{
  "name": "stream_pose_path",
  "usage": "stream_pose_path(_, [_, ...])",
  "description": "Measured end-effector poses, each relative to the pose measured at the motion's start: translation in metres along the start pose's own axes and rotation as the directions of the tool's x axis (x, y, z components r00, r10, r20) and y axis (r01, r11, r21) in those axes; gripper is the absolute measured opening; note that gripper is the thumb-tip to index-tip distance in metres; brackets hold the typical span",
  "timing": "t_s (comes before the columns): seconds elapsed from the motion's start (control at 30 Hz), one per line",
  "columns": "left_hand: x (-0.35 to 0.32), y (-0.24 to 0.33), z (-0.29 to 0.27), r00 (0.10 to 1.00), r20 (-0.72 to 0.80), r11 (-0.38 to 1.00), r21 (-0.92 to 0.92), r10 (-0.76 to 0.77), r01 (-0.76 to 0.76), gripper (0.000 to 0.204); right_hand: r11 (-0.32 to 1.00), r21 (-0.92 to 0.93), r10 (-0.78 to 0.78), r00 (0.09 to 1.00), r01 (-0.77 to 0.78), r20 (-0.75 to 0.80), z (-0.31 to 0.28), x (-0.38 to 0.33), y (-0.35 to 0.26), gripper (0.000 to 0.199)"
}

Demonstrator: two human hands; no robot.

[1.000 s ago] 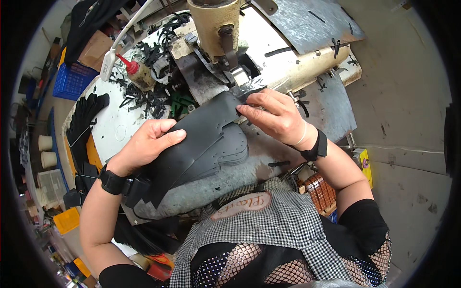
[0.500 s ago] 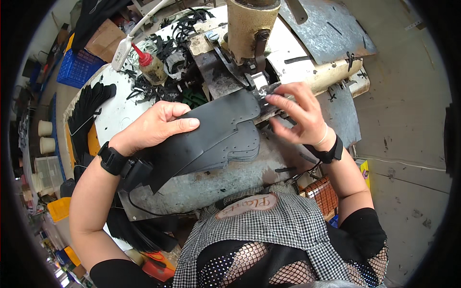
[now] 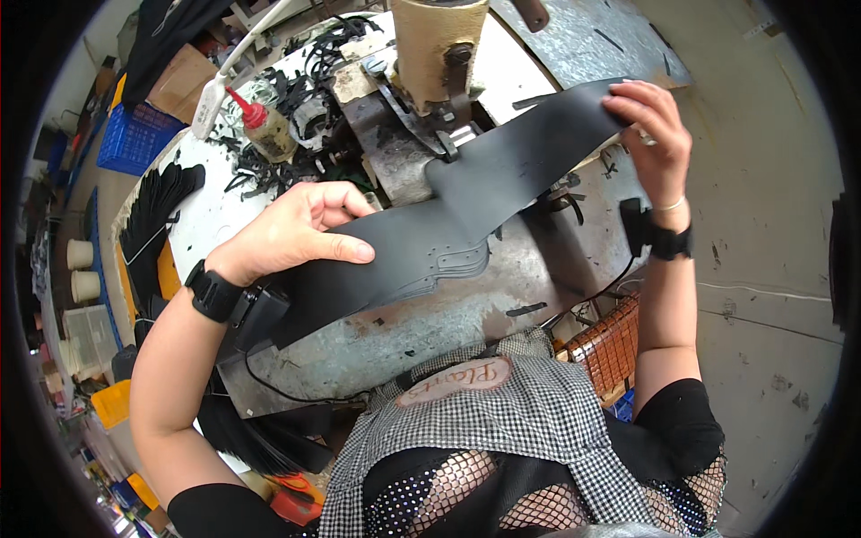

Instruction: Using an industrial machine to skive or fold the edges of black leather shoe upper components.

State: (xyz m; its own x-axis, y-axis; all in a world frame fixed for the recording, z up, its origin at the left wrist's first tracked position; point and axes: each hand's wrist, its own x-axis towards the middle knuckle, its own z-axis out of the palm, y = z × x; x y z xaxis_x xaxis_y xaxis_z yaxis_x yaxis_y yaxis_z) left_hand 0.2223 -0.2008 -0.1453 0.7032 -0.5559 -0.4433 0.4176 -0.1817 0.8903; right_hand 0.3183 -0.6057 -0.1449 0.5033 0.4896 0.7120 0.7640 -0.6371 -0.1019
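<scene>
Black sheet (image 3: pixel 538 148), end in right hand (image 3: pixel 665 150)

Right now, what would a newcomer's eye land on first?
Likely the black panel slanting up to the right fingers, right of centre. Then the cream machine column at top centre, and the red-tipped bottle among dark scraps, upper left.

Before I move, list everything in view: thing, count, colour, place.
Machine: one, cream, top centre
Upper panel: one, black, across machine front
Punched panels: several, black, stacked at centre
Squeeze bottle: one, red-capped, left of machine
Scraps: many, black, around bottle
Strip bundle: one, black, left
Crate: one, blue, upper left
Woven basket: one, brown, lower right
Apron: one, black-and-white check, bottom centre
Left hand: one, bare, on punched panels
Right hand: one, bare, holding upper panel
</scene>
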Motion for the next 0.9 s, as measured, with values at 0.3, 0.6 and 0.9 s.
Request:
stream_pose_path(0.3, [-0.008, 0.002, 0.004, 0.999, -0.02, 0.998, 0.046, -0.029, 0.03, 0.012, 0.343, 0.268, 0.654, 0.434, -0.9, 0.62, -0.018, -0.018, 0.09, 0.009])
stream_pose_path(0.6, [-0.011, 0.003, 0.008, 0.997, -0.062, 0.998, 0.046, -0.036, 0.039, 0.014, 0.247, 0.428, 0.846, 0.409, -0.87, 0.343, 0.005, -0.026, 0.083, 0.013])
stream_pose_path(0.9, [-0.013, 0.003, 0.006, 0.994, -0.097, 0.995, 0.08, -0.053, 0.061, 0.015, 0.723, 0.027, 0.674, 0.696, -0.69, -0.245, 0.004, -0.036, 0.052, 0.02])
